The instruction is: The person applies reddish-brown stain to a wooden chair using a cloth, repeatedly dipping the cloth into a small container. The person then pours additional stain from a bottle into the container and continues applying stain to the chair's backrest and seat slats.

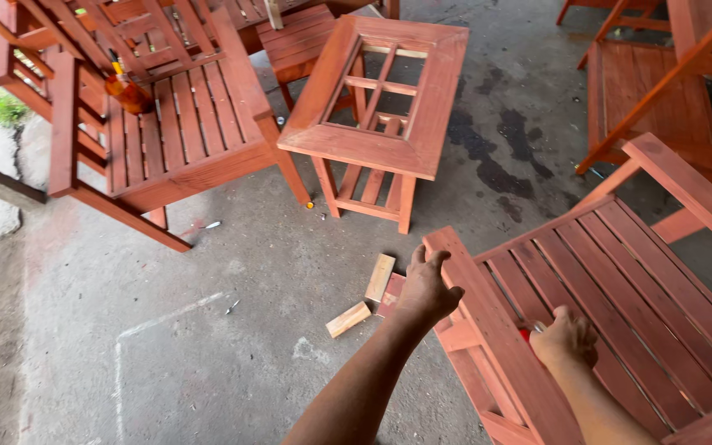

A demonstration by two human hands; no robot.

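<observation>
Head view, left hand gripping chair armrest

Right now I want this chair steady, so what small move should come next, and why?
Probably keep the left hand clamped on the chair's armrest while the right hand, holding something red on the slatted seat, works; the left-hand grip looks like the only brace.

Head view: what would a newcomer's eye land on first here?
The red-stained slatted wooden chair at lower right, its armrest gripped by the left hand while the right hand rests on the slats. Beyond stands a red wooden open-frame table; pale wood offcuts lie on the grey concrete floor.
</observation>
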